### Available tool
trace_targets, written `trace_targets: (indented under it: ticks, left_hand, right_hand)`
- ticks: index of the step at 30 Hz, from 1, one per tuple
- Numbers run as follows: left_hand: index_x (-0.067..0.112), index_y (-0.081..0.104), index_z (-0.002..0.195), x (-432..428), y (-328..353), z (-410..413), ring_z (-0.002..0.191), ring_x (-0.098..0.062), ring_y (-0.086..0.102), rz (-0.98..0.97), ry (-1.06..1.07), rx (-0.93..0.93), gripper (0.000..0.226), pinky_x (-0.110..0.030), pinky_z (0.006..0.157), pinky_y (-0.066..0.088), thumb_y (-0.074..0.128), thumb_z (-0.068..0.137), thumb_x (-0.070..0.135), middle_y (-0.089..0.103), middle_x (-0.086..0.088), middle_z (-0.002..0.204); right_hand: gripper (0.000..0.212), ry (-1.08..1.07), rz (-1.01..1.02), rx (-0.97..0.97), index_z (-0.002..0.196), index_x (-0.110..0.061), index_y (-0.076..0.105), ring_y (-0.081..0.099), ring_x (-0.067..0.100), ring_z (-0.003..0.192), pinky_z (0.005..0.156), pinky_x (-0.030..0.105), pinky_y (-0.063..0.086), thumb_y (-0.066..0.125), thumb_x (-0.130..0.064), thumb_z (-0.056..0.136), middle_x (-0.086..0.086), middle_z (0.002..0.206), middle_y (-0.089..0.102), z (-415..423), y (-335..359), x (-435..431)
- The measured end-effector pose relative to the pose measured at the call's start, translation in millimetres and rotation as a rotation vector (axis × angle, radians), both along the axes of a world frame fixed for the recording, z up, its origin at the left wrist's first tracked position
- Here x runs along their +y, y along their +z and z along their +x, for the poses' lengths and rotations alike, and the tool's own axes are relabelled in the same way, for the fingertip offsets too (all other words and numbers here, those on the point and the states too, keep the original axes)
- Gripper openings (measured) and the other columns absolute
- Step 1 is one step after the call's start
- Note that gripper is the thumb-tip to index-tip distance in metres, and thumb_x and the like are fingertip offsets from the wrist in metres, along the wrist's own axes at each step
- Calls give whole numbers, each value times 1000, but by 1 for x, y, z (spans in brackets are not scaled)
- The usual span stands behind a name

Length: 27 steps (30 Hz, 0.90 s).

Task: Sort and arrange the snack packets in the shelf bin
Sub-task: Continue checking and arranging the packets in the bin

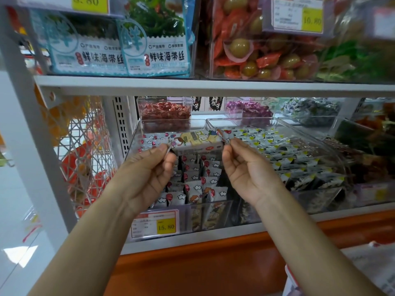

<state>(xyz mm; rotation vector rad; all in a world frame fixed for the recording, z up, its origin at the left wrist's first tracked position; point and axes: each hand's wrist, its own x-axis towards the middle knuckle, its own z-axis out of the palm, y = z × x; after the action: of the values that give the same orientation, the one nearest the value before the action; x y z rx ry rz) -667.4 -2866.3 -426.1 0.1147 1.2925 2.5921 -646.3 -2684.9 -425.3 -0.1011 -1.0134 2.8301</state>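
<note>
A white snack packet [196, 140] with a yellow label and cartoon figures is held level above the clear shelf bin [213, 212]. My left hand [149, 169] pinches its left end and my right hand [245, 167] pinches its right end. Below the packet, several like packets [196, 186] with red and cloud prints stand in rows in the bin's left half. The bin next to it on the right holds several black, white and yellow packets [299, 163] lying in a heap.
The white shelf board [213, 85] above carries seaweed bags [119, 45] and a bin of green and orange snacks [267, 56]. A price tag [155, 225] reading 15.80 hangs on the bin's front. Small bins of red sweets [164, 113] and purple sweets [248, 110] stand behind.
</note>
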Motion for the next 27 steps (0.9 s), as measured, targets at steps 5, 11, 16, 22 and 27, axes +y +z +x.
trace_targets:
  ticks: [5,11,16,22,27]
  left_hand:
    - [18,53,124,-1,0,1,46,-5,58,15,2,-4,49,-12,43,48,58,76,9,61,-2,54]
    - [9,58,80,2,-2,4,59,-11,68,-298,167,237,14,-16,55,54,51,88,0,65,0,58]
    - [7,59,85,3,-2,3,78,-21,71,-343,161,273,14,-22,67,57,52,89,-4,68,-11,82]
    - [4,61,95,4,-3,4,82,-19,71,-452,197,324,22,-21,68,56,62,85,23,73,-8,86]
    - [3,59,94,3,-3,4,80,-21,71,-505,221,330,25,-23,68,56,65,79,23,71,-10,88]
  right_hand:
    - [10,9,17,33,85,-3,63,66,11,53,47,18,52,55,3,84,7,60,67,0,0,2]
    - [17,-126,372,120,102,-6,65,64,13,58,56,24,55,53,-4,90,8,78,65,-1,-3,4]
    - [9,-225,638,174,90,-6,61,65,12,64,62,25,56,56,2,88,8,84,59,-1,-6,3]
    - [16,-244,773,236,83,-9,60,67,13,69,66,24,56,56,6,86,8,82,61,-1,-7,1]
    - [7,-263,860,288,82,-7,58,68,17,77,68,26,58,64,-6,85,11,85,65,1,-11,-1]
